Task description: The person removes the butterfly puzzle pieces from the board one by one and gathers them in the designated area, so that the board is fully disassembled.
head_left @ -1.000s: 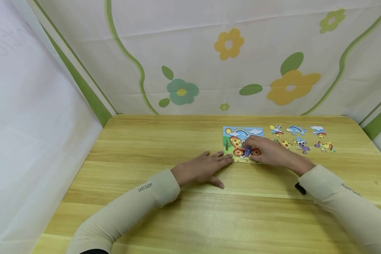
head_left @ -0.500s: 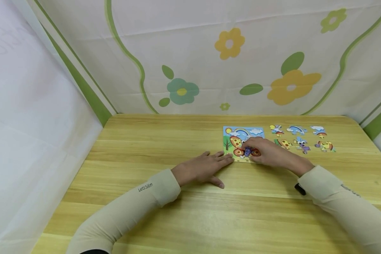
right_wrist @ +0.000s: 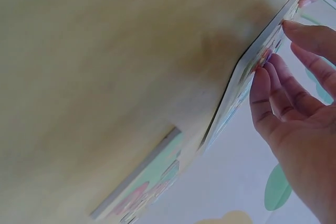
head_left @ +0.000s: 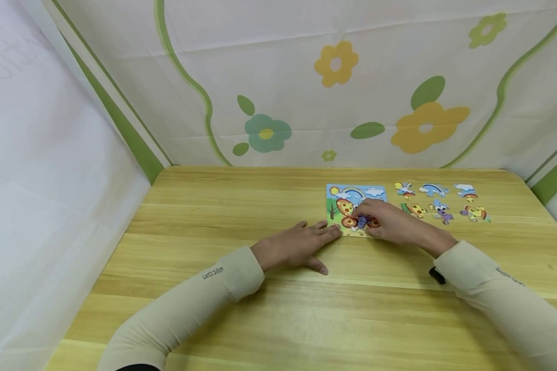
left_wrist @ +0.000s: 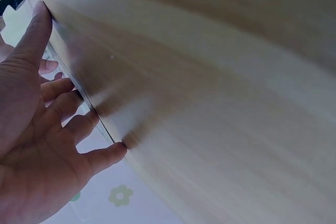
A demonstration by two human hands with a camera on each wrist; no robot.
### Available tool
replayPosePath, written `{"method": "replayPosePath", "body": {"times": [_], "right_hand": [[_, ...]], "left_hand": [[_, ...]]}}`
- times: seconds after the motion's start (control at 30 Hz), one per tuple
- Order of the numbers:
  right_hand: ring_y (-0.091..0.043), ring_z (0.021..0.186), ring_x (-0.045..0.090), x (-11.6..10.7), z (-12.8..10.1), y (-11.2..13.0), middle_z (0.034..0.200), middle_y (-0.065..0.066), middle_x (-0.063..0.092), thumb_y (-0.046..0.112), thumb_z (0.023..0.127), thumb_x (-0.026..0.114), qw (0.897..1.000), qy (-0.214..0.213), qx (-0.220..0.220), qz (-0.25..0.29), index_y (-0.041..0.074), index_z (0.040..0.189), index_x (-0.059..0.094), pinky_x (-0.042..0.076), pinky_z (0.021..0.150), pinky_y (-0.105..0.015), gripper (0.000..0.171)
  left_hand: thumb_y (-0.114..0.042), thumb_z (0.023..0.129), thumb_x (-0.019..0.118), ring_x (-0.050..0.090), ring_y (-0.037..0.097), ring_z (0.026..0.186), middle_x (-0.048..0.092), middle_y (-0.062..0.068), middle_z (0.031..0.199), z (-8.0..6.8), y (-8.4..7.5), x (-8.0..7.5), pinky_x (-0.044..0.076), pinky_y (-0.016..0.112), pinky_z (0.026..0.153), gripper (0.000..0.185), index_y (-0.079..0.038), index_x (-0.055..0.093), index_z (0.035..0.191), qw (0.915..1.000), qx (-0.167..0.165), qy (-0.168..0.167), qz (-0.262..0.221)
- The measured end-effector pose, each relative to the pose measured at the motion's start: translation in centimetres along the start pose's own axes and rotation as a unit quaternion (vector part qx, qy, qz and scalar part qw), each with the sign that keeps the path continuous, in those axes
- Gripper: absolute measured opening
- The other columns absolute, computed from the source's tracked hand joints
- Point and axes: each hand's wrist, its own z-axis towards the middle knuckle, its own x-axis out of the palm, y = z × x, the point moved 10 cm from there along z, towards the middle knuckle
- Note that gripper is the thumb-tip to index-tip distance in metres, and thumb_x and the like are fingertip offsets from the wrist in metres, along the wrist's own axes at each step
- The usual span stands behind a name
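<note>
A square puzzle board [head_left: 331, 203] lies on the table, printed with a sun, a rainbow, a tree and a butterfly. My left hand [head_left: 299, 245] is spread flat, fingertips on the board's near left corner and thumb out on the tabletop. In the left wrist view its fingers [left_wrist: 107, 156] are extended against the surface. My right hand [head_left: 392, 221] bends over the board's right side, thumb and fingers pinching a purple puzzle piece [head_left: 363, 221] at the butterfly's body. The right wrist view has those fingertips low at the board's face, hiding most of the piece.
Loose puzzle pieces lie in two rows right of the board, among them a rainbow piece [head_left: 433, 190], a cloud piece [head_left: 465, 191] and a purple-and-blue face piece [head_left: 441, 211]. The wooden table [head_left: 241, 201] meets a white flowered cloth [head_left: 301, 103] at the back.
The right hand has shifted very slightly, with the purple puzzle piece staying at the butterfly's body. The left hand and the loose pieces have stayed put.
</note>
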Motion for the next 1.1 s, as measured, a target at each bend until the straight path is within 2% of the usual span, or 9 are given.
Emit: {"method": "replayPosePath", "body": {"times": [0.3, 0.57, 1.1], "right_hand": [[-0.028, 0.109, 0.063, -0.16, 0.13, 0.07, 0.125, -0.012, 0.064, -0.008, 0.090, 0.071, 1.000, -0.005, -0.007, 0.018, 0.008, 0.127, 0.071, 0.054, 0.090, -0.049, 0.040], [-0.029, 0.111, 0.063, -0.11, 0.30, -0.25, 0.127, -0.011, 0.062, -0.007, 0.089, 0.073, 1.000, 0.004, 0.002, 0.024, 0.012, 0.131, 0.071, 0.057, 0.093, -0.052, 0.046], [-0.033, 0.117, 0.061, 0.10, 0.63, 0.02, 0.128, -0.010, 0.065, -0.004, 0.089, 0.073, 0.999, 0.021, -0.023, -0.009, 0.013, 0.130, 0.073, 0.052, 0.095, -0.055, 0.045]], "left_hand": [[-0.057, 0.097, 0.065, 0.009, 0.020, 0.165, 0.012, -0.005, 0.178, 0.01, 0.02, 0.02, 0.019, 0.056, 0.131, 0.095, -0.023, 0.015, 0.170, 1.0000, -0.001, 0.002, -0.002], [-0.058, 0.097, 0.064, 0.007, 0.019, 0.165, 0.010, -0.006, 0.178, 0.11, 0.09, 0.12, 0.019, 0.056, 0.131, 0.096, -0.023, 0.013, 0.171, 1.0000, -0.002, 0.005, 0.001], [-0.058, 0.098, 0.063, 0.006, 0.019, 0.165, 0.008, -0.006, 0.178, 0.08, 0.10, 0.15, 0.018, 0.056, 0.131, 0.095, -0.024, 0.011, 0.171, 0.9999, -0.002, 0.011, -0.001]]}}
